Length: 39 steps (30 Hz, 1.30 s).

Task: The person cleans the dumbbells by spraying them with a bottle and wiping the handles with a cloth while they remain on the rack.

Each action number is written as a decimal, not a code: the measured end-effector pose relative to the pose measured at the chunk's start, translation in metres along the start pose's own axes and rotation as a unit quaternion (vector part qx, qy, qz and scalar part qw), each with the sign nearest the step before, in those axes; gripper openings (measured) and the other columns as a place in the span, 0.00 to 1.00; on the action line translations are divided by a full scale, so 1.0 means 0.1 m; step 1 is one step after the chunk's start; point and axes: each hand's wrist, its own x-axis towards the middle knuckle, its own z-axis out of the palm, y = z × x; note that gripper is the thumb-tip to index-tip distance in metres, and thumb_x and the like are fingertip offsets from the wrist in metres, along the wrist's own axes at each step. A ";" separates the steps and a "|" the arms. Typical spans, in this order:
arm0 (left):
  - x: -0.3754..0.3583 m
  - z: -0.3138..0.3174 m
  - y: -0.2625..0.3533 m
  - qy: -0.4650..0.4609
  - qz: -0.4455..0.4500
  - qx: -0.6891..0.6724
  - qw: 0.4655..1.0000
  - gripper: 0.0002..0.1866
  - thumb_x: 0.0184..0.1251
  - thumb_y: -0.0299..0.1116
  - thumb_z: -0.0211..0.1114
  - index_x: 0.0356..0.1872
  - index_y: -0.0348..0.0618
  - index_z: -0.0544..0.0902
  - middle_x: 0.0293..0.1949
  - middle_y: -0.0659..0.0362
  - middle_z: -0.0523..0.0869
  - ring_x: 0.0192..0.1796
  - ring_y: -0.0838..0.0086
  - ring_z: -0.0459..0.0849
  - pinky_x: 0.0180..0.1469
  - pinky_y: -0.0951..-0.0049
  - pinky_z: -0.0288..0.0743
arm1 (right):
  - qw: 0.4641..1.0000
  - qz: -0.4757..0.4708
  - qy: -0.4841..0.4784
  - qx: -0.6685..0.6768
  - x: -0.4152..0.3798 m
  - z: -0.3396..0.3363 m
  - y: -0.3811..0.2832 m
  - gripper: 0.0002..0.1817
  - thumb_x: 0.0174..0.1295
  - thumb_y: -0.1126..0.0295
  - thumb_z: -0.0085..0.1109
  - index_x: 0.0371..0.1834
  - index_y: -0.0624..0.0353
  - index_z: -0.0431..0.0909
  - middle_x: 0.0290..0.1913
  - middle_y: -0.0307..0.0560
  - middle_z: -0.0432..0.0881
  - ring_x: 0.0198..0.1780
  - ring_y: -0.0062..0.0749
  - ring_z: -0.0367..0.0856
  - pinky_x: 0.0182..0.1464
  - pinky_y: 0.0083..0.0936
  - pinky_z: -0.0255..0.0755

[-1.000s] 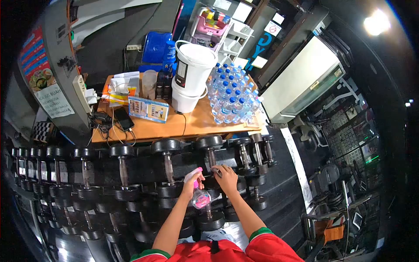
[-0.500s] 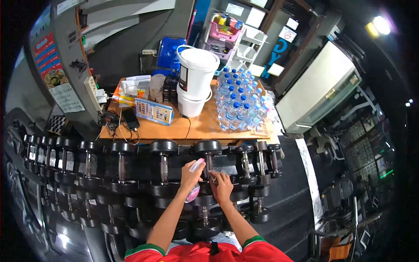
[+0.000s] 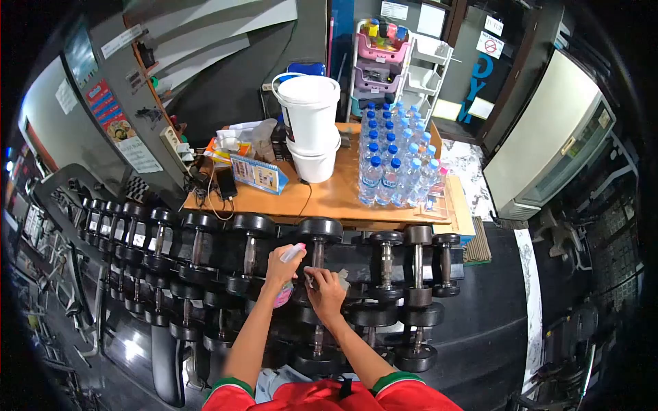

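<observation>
My left hand is closed around a spray bottle with a pink-and-white trigger head and a pink label low on its clear body. Just to its right, my right hand bends over the near part of a black dumbbell on the rack. A pale cloth pokes out beside the right fingers, which are curled over it. The dumbbell's metal handle shows above the right hand; its near head is mostly hidden by that hand.
A two-tier rack holds several more dumbbells, such as one at the right. Behind stands a wooden table with stacked white buckets, several water bottles and a desk calendar. A white fridge is at the right.
The head view has turned, so the table and fridge sit further right. Both hands have shifted slightly left relative to the dumbbell. More of the cloth shows beside my right hand.
</observation>
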 end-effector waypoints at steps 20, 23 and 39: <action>-0.02 -0.52 -0.82 -0.153 -0.034 -0.338 0.928 0.11 0.61 0.37 0.64 0.33 0.38 0.78 0.29 0.57 0.81 0.20 0.76 0.78 0.28 0.71 0.78 | 0.990 -0.133 -0.006 -0.034 1.03 0.19 0.32 0.17 0.39 0.73 0.73 0.35 0.45 0.82 0.39 0.31 0.77 0.44 0.36 0.75 0.35 0.32 0.77; -0.02 -0.53 -0.78 -0.172 -0.044 -0.351 0.919 0.11 0.60 0.36 0.65 0.33 0.38 0.77 0.30 0.56 0.81 0.21 0.76 0.78 0.28 0.70 0.78 | 0.990 -0.135 -0.004 -0.051 1.03 0.19 0.37 0.17 0.38 0.72 0.73 0.35 0.46 0.81 0.38 0.32 0.77 0.43 0.36 0.75 0.35 0.32 0.77; 0.00 -0.53 -0.75 -0.191 -0.039 -0.362 0.912 0.11 0.59 0.35 0.67 0.33 0.40 0.77 0.30 0.58 0.79 0.21 0.78 0.79 0.29 0.73 0.77 | 0.955 0.268 0.052 0.115 0.77 0.26 0.71 0.11 0.47 0.74 0.69 0.30 0.64 0.75 0.25 0.45 0.82 0.28 0.21 0.78 0.35 0.21 0.72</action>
